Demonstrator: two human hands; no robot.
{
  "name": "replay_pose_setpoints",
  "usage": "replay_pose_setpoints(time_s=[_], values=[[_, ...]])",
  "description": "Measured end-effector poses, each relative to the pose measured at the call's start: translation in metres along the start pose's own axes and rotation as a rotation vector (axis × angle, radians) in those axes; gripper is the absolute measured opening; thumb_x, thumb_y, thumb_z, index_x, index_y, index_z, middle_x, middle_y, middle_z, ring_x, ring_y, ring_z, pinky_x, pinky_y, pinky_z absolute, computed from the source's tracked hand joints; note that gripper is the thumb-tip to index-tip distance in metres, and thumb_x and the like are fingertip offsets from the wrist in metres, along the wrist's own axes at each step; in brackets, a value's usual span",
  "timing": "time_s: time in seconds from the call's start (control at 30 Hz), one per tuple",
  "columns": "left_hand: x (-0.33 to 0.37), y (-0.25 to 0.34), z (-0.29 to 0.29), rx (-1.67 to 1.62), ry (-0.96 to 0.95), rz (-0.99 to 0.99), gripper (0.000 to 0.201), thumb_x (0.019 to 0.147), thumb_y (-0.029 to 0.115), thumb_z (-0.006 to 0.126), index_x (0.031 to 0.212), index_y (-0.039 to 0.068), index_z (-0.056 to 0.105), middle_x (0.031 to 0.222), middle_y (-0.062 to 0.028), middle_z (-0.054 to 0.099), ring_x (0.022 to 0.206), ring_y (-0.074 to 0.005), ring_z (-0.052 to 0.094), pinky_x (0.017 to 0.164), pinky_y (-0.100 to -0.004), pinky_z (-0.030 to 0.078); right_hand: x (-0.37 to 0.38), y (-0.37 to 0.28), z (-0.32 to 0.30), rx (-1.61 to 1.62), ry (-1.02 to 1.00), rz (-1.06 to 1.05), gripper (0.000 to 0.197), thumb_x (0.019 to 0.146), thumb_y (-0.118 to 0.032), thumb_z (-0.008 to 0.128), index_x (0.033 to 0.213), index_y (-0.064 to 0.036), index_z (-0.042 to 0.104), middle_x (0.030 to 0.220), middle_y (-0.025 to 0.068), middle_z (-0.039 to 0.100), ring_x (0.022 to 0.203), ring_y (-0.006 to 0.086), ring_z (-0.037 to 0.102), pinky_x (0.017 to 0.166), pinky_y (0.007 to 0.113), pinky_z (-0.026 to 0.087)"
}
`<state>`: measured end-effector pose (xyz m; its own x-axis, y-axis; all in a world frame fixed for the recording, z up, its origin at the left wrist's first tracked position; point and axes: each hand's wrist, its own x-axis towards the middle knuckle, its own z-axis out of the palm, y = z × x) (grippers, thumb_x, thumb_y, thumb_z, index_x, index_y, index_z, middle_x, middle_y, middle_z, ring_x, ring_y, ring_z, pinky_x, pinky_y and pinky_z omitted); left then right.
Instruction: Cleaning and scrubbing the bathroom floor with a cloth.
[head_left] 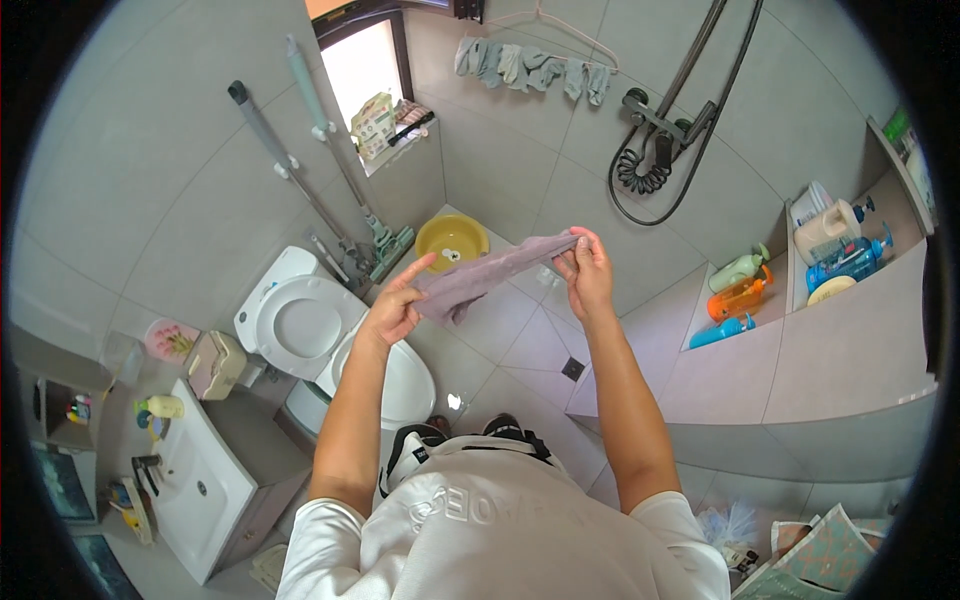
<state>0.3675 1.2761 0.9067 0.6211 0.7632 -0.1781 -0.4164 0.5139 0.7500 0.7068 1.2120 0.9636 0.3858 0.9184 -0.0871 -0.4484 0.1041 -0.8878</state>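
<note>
A damp-looking mauve cloth (490, 272) is stretched between my two hands in mid-air, above the tiled floor. My left hand (393, 308) pinches its lower left end, with the index finger pointing outward. The cloth's upper right corner is gripped by the fingertips of my right hand (588, 272). A loose fold hangs down near my left hand. Just behind the cloth, a yellow basin (428, 238) stands on the floor by the wall, partly covered by it; something small and pale lies in the basin.
To the left are a toilet (300, 318) with its lid up and a washbasin (195, 500). Mops (320, 130) lean in the corner. Socks hang from a hanger (590, 40) beside a black shower (655, 140). Bottles (742, 298) fill the right niches. A floor drain (572, 369) lies ahead.
</note>
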Motion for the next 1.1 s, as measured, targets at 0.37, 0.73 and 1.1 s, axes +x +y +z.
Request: replay_pose_setpoints(time_s=[0.37, 0.73, 1.1], values=[[-0.002, -0.024, 0.025, -0.043, 0.3, 0.215, 0.054, 0.095, -0.002, 0.061, 0.148, 0.006, 0.056, 0.139, -0.0061, 0.062, 0.117, -0.013, 0.062, 0.099, -0.0253, 0.048, 0.01, 0.001, 0.007, 0.049, 0.009, -0.039, 0.021, 0.108, -0.01, 0.052, 0.129, -0.0068, 0.055, 0.112, 0.0062, 0.061, 0.099, 0.0163, 0.063, 0.095, 0.037, 0.055], [-0.017, 0.017, 0.004, 0.916, 0.567, 0.439, 0.037, 0.09, 0.013, 0.077, 0.126, 0.006, 0.073, 0.128, -0.015, 0.071, 0.128, -0.0233, 0.057, 0.094, -0.0314, 0.051, 0.017, 0.022, 0.02, -0.421, -0.043, -0.105, 0.042, 0.092, 0.003, 0.072, 0.131, 0.0006, 0.058, 0.105, 0.0031, 0.066, 0.101, 0.0098, 0.063, 0.084, 0.026, 0.053], [-0.029, 0.033, -0.039, 1.094, 0.576, 0.5, 0.021, 0.092, 0.03, 0.076, 0.093, 0.009, 0.075, 0.088, -0.0018, 0.067, 0.084, -0.0121, 0.062, 0.083, -0.0283, 0.047, 0.035, 0.034, 0.017, -0.84, -0.074, -0.038, 0.029, 0.094, -0.027, 0.076, 0.103, -0.0042, 0.061, 0.107, 0.0085, 0.068, 0.095, 0.0186, 0.063, 0.084, 0.034, 0.052]])
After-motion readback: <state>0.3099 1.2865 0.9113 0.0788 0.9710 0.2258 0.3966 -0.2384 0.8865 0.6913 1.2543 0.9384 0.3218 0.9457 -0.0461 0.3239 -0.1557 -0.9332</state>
